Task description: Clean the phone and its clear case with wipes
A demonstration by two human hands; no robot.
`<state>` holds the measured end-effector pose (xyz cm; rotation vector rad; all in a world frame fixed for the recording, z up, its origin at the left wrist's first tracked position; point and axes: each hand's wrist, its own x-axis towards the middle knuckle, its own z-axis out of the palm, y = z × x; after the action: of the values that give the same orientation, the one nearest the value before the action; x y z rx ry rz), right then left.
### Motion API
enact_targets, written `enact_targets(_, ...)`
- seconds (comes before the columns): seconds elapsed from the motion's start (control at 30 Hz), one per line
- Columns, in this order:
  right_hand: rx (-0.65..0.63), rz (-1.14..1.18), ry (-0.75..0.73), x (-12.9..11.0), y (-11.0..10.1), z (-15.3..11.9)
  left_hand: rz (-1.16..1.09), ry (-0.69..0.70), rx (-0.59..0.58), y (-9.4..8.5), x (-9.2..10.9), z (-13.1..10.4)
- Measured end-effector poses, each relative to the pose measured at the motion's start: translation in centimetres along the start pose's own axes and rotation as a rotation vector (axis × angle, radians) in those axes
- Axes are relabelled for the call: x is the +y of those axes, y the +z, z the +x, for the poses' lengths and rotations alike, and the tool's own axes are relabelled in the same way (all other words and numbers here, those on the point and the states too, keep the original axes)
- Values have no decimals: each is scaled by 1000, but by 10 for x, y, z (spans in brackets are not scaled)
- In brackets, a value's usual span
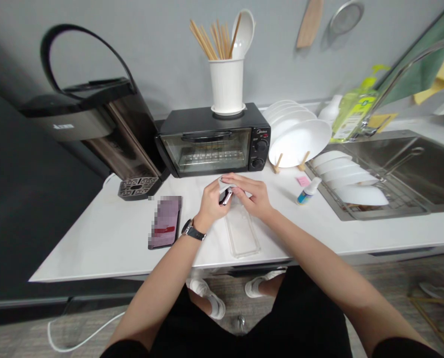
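Note:
My left hand (211, 203), with a black watch on its wrist, is closed around a small dark device with a shiny rim (227, 197). Fingers of my right hand (252, 195) press a pale cloth or wipe (225, 185) against the device's top. Under and in front of my hands, a clear phone case (243, 233) lies flat on the white counter. To the left of my left wrist rests a phone (166, 221), its screen partly pixelated. My fingers hide much of the small device.
A black toaster oven (210, 149) stands behind my hands, a water dispenser (132, 144) at the left. On the right are a small spray bottle (308, 192), a pink note (302, 181), upright plates (300, 141) and a sink (423, 164) with a dish rack.

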<state>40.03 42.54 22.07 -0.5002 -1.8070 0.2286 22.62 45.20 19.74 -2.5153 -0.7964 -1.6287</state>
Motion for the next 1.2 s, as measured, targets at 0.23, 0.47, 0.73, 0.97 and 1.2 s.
enact_targets(0.23, -41, 12, -17, -3, 5, -3, -62, -117, -8, 6, -5, -4)
enact_targets(0.47, -186, -16, -141, -6, 12, -12, -261, -250, -78, 1, -11, -2)
enact_targets(0.73, -144, -34, -79, -3, 6, -8, -242, -186, -71, 1, -4, -2)
enact_targets(0.97, 3, 38, 23, -4, 0, 0, -80, -67, -27, 2, -3, -3)
enact_targets(1.2, -39, 15, 62, -3, 6, -4, -83, -156, -49, 4, -6, -3)
